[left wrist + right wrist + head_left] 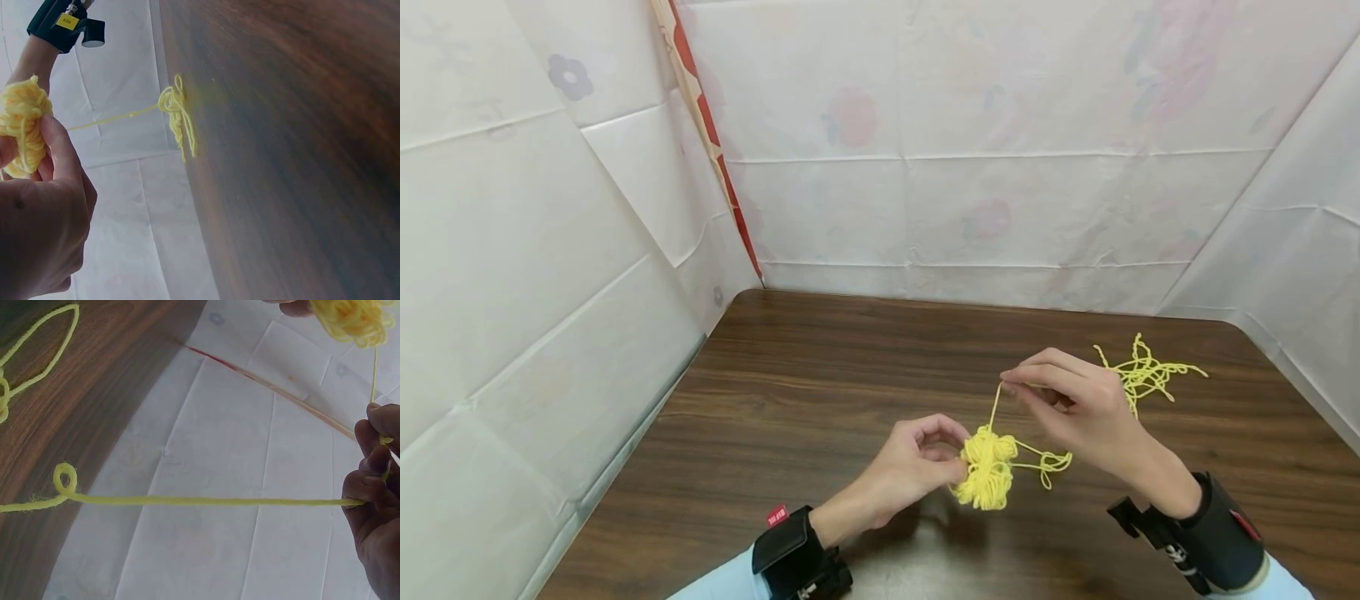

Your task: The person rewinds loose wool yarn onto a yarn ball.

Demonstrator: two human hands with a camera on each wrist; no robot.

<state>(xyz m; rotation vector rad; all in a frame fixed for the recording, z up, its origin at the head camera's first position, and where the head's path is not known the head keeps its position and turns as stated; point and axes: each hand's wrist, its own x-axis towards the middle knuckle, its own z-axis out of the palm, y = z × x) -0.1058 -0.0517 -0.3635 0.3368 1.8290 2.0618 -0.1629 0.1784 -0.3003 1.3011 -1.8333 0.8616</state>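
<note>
A bundle of yellow yarn [987, 468], wound with a band of strands round its middle, is gripped at its left side by my left hand [917, 462], thumb and fingers on it. Above and to the right, my right hand [1078, 400] pinches a strand of yarn [995, 407] that runs taut up from the bundle. The right wrist view shows another strand [212, 500] leading from the right hand's curled fingers, with a small curl in it. Beside the bundle, loose yarn loops [1054, 461] trail out to the right. Part of the bundle is hidden behind the left fingers in the left wrist view.
A loose tangle of yellow yarn [1144, 372] lies at the back right of the dark wooden table [820, 358], partly behind the right hand. White printed sheeting [985, 200] hangs behind the table and along both sides. Each wrist wears a black strap with a camera.
</note>
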